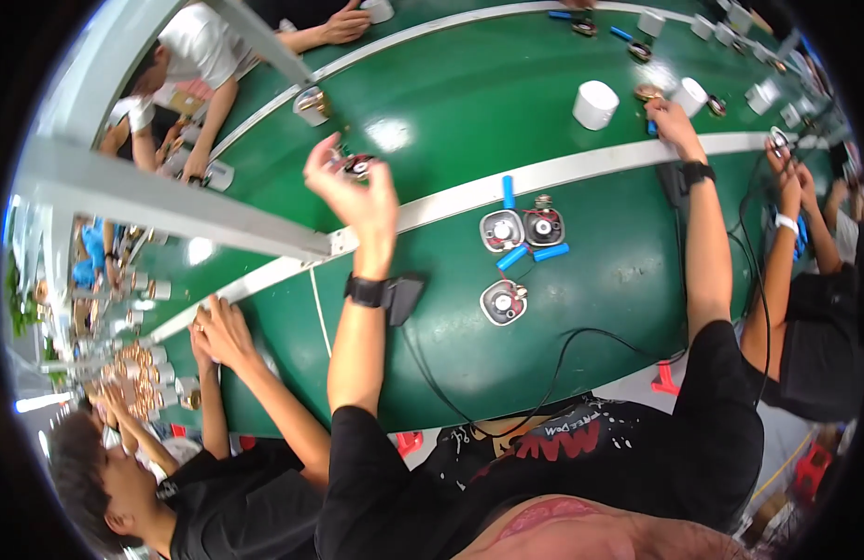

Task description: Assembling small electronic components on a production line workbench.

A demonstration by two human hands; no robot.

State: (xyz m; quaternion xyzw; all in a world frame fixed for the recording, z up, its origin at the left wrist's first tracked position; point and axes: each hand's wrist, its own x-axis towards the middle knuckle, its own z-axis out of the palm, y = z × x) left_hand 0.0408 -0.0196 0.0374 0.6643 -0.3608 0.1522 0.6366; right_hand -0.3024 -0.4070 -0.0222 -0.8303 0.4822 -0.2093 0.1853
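Note:
My left hand [365,201] is raised over the far side of the green table, fingers curled around a small dark round speaker unit [359,167] with red wires. Stretched out to the far right, my right hand [673,129] has its fingertips closed on a copper-coloured round part [648,91], with a blue battery [651,127] beneath the fingers. Between my arms lie an upper-left speaker unit [500,231], an upper-right one [544,227] and a lower one [503,302], grey-rimmed with loose wires. Several blue batteries [550,252] lie around them.
A white cylinder [595,105] and another white cylinder [689,96] stand beyond the white rail [451,200]. A grey metal post [199,205] crosses the left side. Black cables [567,350] trail from my wristbands. Co-workers sit on both sides and across.

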